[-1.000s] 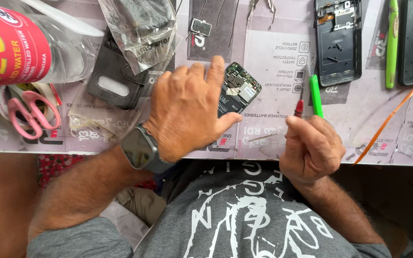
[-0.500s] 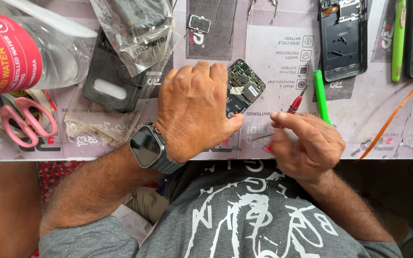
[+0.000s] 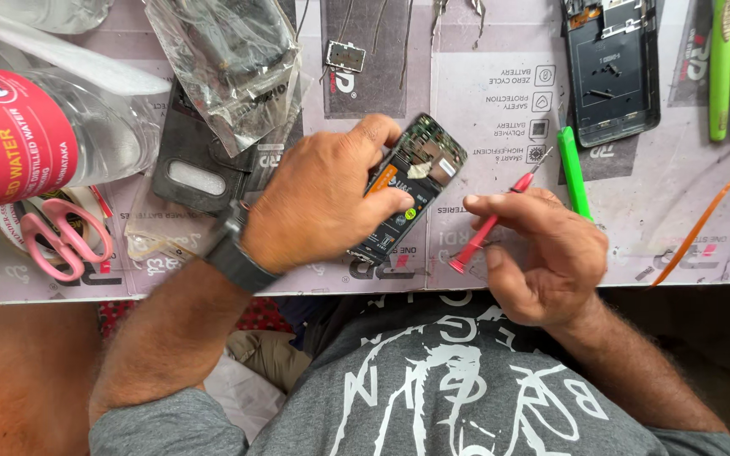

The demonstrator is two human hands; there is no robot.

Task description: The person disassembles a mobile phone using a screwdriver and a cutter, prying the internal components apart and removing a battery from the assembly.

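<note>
One opened phone [image 3: 411, 190], its back off and circuit board showing, lies tilted on the tabletop [image 3: 500, 93], its long axis running from the lower left near the table edge up to the upper right. The left hand [image 3: 318, 207] grasps it from the left side, fingers curled over the upper edge and thumb pressed on the exposed inside near the middle, so this hand is the one touching the phone. One red screwdriver [image 3: 492, 221] is pinched in the right hand [image 3: 542, 253], which sits just to the right of the phone and apart from it; the tool's shaft slants up and to the right, nearly parallel to the phone's long axis, with its metal tip pointing away from the body and its red butt end low, near the phone's lower right side. Beyond the right hand's knuckles lies one green pry tool [image 3: 574, 173], and farther off one dark phone frame [image 3: 614, 72] and a second green tool [image 3: 722, 67]. One orange strip [image 3: 707, 211] slants to the right of that hand. Left of the left hand are one dark phone cover [image 3: 192, 177], one clear plastic bag [image 3: 230, 59], one plastic bottle with a red label [image 3: 35, 139] and one pair of pink scissors [image 3: 61, 241]. Above the left hand's fingertips sits one small metal part [image 3: 345, 57].
</note>
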